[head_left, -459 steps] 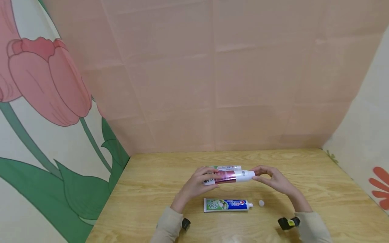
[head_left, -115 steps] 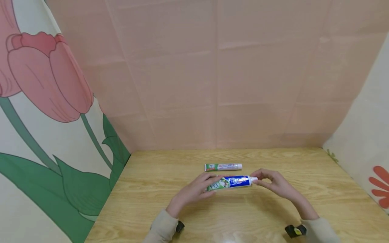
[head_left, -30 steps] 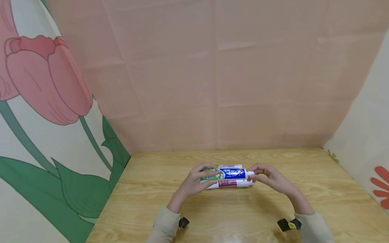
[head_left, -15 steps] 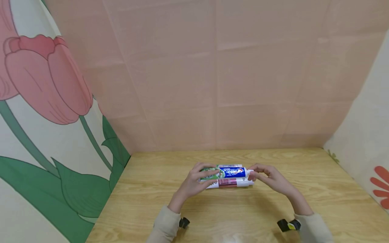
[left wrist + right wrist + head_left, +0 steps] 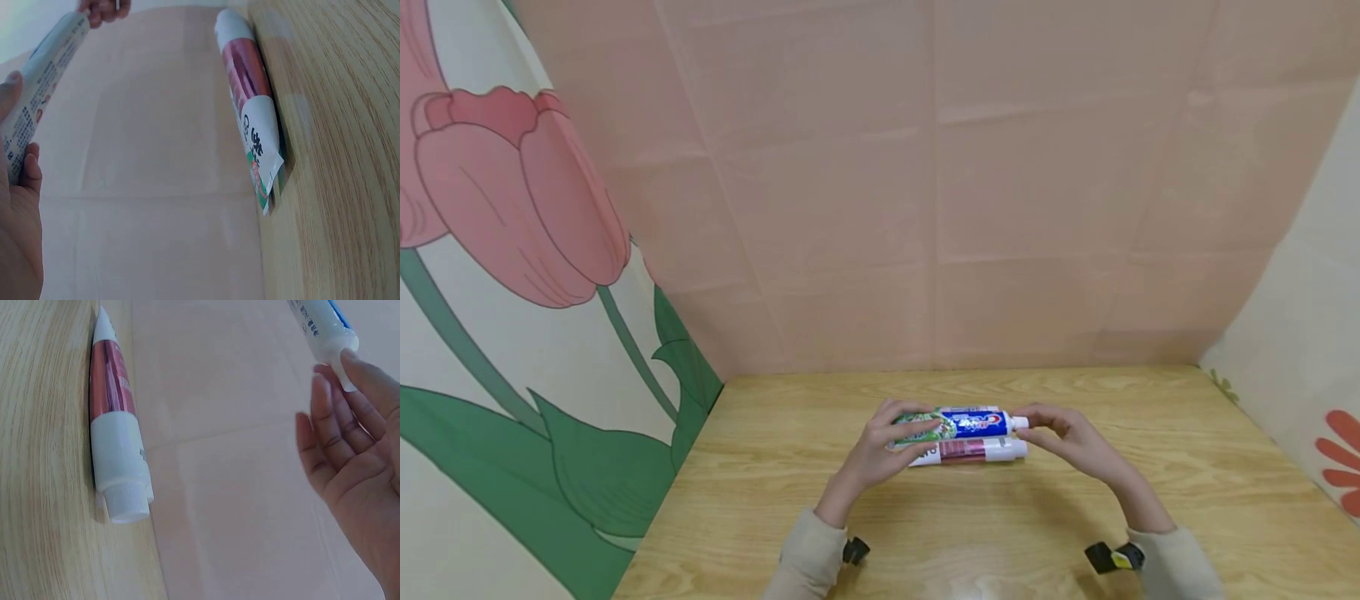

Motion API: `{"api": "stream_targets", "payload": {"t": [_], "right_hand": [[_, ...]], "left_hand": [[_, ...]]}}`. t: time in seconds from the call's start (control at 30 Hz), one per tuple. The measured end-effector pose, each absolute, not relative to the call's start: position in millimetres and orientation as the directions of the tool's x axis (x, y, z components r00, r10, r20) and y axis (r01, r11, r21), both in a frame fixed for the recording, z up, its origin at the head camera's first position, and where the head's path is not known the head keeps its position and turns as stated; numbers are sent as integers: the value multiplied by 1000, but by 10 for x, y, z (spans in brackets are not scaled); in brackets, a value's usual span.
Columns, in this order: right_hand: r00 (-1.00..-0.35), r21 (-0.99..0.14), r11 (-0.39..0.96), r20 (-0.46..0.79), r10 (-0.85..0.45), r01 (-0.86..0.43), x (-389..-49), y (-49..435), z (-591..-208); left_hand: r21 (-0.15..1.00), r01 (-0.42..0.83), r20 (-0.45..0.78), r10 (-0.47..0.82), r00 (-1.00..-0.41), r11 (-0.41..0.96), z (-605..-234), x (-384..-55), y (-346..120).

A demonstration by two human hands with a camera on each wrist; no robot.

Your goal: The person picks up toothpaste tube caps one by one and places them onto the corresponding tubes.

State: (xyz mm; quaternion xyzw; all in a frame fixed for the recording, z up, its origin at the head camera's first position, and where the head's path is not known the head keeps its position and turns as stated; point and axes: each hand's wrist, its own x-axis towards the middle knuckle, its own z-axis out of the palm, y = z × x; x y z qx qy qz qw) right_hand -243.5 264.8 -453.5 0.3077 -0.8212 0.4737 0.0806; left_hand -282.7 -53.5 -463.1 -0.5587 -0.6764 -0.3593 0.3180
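My left hand [image 5: 880,442] grips the flat end of a blue-and-green toothpaste tube [image 5: 973,423], held level above the table. Its nozzle end points right, with a small white cap [image 5: 1019,422] on it. The thumb and fingertips of my right hand [image 5: 1071,437] are around this cap; in the right wrist view the thumb lies against it and the other fingers are loosely bent. Just below the held tube, a pink-and-white toothpaste tube [image 5: 966,452] lies on the table, capped. Behind it lies a thinner green-and-white tube [image 5: 257,178], mostly hidden.
The wooden table [image 5: 970,533] runs back to a wall covered by a pinkish sheet [image 5: 925,208]. A tulip-painted wall [image 5: 520,200] stands on the left, and a pale wall [image 5: 1307,317] on the right. Black wrist cameras [image 5: 1112,557] sit by the cuffs.
Earlier, both hands held the pink tube while the blue-and-green one lay uncapped beside its loose cap. Over the last second my right fingers shift on the cap, and more of it shows.
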Motion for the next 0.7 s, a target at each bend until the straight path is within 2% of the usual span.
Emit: {"api": "stream_targets", "payload": {"t": [0.23, 0.43, 0.7], "right_hand": [[-782, -751, 274, 482, -395, -601, -2427, 2610, -4512], [-799, -767, 277, 464, -383, -578, -2404, 2601, -4506], [-797, -785, 257, 435, -420, -564, -2397, 2558, -4506]], "left_hand": [[134, 982, 824, 536, -184, 130, -4626, -2815, -540], [148, 974, 799, 559, -220, 172, -4638, -2808, -554], [113, 961, 778, 579, -245, 254, -4663, -2806, -563]]}}
